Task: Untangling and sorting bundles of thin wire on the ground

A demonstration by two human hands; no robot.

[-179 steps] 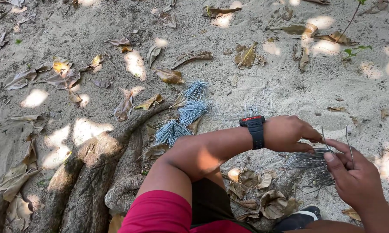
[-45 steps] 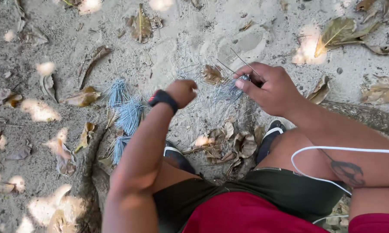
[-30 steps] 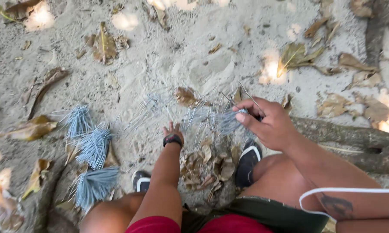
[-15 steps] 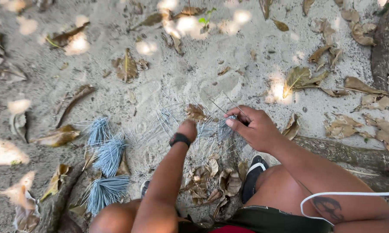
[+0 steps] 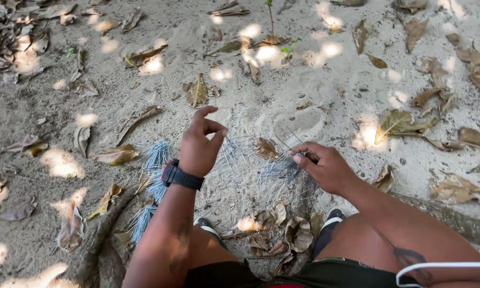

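I see the left hand [image 5: 200,145] raised above the sandy ground [image 5: 314,96], approx. at the middle of it. Thumb and forefinger are curled toward each other but not closed; if a thin stick is between them I cannot tell, too small to see. On the wrist is a black watch [image 5: 180,176].

The right hand [image 5: 325,168] is low, right of centre, fingers pinched together on a small bunch of thin grey sticks [image 5: 290,164], which fan out to the left over the sand. More loose sticks [image 5: 234,152] lie spread btw. the two hands, touching the ground.

Left of the left forearm there are three tied bundles of the same sticks [image 5: 155,178], one behind the other, just beside a tree root [image 5: 98,250] at the bottom-left corner. Dry leaves [image 5: 197,93] are scattered all around, also a heap near my shoes [image 5: 333,217] at the bottom edge. A white cable [image 5: 442,266] crosses the right thigh, bottom-right corner.
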